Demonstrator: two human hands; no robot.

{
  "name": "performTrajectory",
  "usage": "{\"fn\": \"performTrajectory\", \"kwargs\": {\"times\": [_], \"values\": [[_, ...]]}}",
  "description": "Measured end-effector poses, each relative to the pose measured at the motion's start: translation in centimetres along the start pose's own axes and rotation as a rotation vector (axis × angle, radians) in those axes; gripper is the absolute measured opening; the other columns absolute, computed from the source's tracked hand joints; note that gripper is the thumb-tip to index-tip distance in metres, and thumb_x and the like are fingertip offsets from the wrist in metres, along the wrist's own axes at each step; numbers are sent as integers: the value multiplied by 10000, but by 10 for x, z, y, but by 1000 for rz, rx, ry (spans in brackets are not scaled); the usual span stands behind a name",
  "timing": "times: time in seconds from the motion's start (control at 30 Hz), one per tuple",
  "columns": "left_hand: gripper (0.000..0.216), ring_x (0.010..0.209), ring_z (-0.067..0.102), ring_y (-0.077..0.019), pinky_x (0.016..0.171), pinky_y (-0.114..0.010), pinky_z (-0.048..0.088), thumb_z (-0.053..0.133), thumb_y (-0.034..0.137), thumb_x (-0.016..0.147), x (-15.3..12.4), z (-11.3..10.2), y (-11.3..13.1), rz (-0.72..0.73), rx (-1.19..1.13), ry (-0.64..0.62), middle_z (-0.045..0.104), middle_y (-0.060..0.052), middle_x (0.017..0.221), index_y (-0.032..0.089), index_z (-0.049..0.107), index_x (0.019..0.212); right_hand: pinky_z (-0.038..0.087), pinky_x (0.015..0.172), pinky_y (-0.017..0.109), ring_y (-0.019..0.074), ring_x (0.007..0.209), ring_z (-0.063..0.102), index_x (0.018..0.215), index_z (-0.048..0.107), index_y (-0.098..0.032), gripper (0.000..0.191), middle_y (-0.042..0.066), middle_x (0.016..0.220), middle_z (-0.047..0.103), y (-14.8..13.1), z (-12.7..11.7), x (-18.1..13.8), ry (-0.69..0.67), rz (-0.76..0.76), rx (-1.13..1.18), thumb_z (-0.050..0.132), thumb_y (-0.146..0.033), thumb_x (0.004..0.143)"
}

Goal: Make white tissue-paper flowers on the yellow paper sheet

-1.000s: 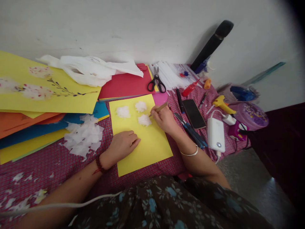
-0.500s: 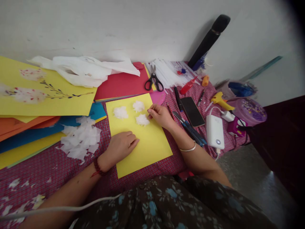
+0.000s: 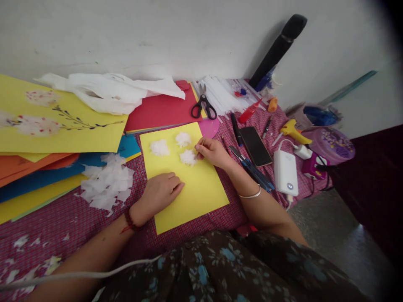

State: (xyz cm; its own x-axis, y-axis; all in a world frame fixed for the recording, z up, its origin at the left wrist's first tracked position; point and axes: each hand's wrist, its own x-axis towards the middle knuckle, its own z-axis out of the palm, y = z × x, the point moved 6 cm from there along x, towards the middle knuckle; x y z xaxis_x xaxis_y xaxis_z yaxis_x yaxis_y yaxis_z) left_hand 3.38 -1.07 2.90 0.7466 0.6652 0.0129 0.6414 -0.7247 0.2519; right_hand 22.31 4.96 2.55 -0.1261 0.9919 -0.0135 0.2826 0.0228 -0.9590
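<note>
Head: scissors (image 3: 203,99) lie beyond the yellow sheet (image 3: 195,197).

L hand (image 3: 159,193): bare, abt 8 o'clock.
L wrist (image 3: 137,214): here's a dk red bracelet (image 3: 128,219), beaded or braided, can't tell which, w/ loose red thread ends (image 3: 126,229).
L forearm (image 3: 97,243): bare too, one tiny dk spot.
R hand (image 3: 214,152): bare, 3 o'clock.
R forearm (image 3: 267,209): and a slim, shiny silver-col. bangle (image 3: 252,196), 4 o'clock!
Garment (image 3: 201,264): at 6 o'clock, dk brown, soft folds, floral print in blue & pale grey.
Cable (image 3: 94,274): wht, smooth, from 8 o'clock across L forearm to garment at 7.
</note>
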Motion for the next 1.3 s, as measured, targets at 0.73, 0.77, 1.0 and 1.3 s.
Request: {"fn": "performTrajectory", "kwargs": {"times": [0.73,0.77,1.0,1.3], "values": [[294,717,572,-187,606,-319,336,468,299,977,3,-2,2,-9,30,-93,608,-35,742,174,591,742,517,592,257,136,570,648,771,536,-201,333,11,619,680,10,-2,6,72,12,93,619,-512,859],[295,724,576,-189,609,-320,336,464,298,979,3,-3,3,-10,34,-106,611,-35,750,173,593,745,518,593,253,134,572,649,772,539,-200,333,10,619,681,9,-3,5,67,20,94,621,-511,857],[397,749,584,-207,617,-320,328,398,385,1019,5,-6,6,5,19,-155,636,-52,788,159,634,795,465,528,234,117,500,594,748,535,-204,284,-19,549,637,4,-9,4,112,30,2,592,-447,883],[517,730,577,-205,614,-318,317,310,463,1032,7,-7,4,5,-13,-154,644,-62,783,150,633,777,447,484,226,103,455,563,704,562,-187,388,-7,526,633,-8,-6,-2,39,-7,108,658,-548,811]]}}
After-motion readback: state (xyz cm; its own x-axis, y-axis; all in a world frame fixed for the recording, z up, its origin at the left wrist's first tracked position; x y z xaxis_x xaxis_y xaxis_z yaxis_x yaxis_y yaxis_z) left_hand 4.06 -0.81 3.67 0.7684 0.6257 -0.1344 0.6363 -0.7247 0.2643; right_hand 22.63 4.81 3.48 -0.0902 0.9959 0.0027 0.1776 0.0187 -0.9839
